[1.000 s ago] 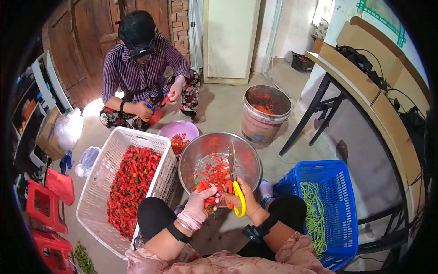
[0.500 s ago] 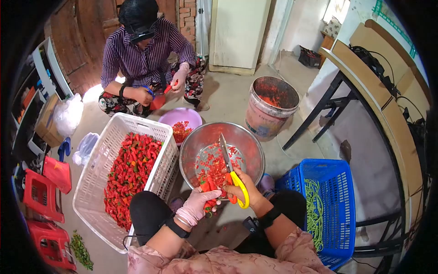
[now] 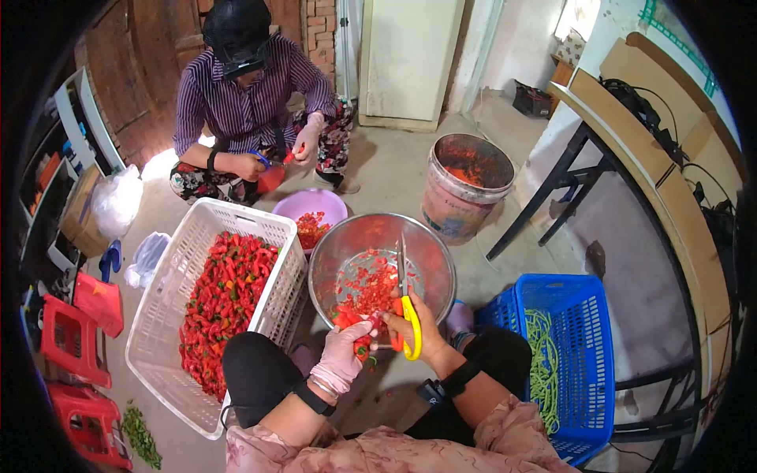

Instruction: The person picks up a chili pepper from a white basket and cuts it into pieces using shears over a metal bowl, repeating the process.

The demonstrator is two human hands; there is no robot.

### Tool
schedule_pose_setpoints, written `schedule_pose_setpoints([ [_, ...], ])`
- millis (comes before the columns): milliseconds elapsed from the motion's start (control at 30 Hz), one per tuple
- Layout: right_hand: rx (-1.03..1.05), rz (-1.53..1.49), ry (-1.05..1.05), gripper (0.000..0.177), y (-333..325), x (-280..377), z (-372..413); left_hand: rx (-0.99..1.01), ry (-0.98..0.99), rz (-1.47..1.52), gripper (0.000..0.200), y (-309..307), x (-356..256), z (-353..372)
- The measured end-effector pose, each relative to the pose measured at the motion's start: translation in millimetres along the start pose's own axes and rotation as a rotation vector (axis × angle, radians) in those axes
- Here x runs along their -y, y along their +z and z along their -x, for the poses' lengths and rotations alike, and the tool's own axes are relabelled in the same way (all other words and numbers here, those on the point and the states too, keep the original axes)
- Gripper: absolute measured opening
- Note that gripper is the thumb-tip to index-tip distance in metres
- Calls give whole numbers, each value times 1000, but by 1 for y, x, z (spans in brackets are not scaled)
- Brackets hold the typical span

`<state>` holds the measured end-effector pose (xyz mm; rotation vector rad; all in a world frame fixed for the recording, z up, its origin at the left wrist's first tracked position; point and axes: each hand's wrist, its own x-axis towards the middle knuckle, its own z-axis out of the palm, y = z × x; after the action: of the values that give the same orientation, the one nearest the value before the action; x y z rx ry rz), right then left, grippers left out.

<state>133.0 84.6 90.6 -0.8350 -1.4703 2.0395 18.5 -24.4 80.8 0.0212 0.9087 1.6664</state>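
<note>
No text you can read for certain. Print on bucket (image 3: pixel 453 206) (facing your side) too blurred to make out. Pale mark on dark wrist device (image 3: pixel 431 392) and marks on green wall tape (image 3: pixel 683 41) too small for you.

A basin (image 3: pixel 428 254) holding pepper pieces (image 3: pixel 377 290) stands on the floor (image 3: pixel 382 175) between a crate (image 3: pixel 281 285) of peppers (image 3: pixel 225 309), left, and a basket (image 3: pixel 585 339) of beans (image 3: pixel 542 370), right; behind the basin, a bowl (image 3: pixel 322 206) sits left and a bucket (image 3: pixel 457 205) right.

Rustic home workroom — plank door (image 3: pixel 130 87), bare brick (image 3: pixel 321 35), concrete floor (image 3: pixel 388 169)
</note>
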Motion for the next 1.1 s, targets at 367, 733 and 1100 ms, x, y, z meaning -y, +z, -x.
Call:
schedule_pose_setpoints([
  [367, 293, 498, -81, 41, -6, -3, 35, -126, 91, 235, 13, -13, 10, -22],
  [733, 96, 526, -109, 31, -8, -32, 33, -94, -1, 221, 13, -17, 23, -37],
  [1100, 109, 692, -152, 41, -17, -19, 35, -95, -11, 150, 16, -20, 20, -38],
])
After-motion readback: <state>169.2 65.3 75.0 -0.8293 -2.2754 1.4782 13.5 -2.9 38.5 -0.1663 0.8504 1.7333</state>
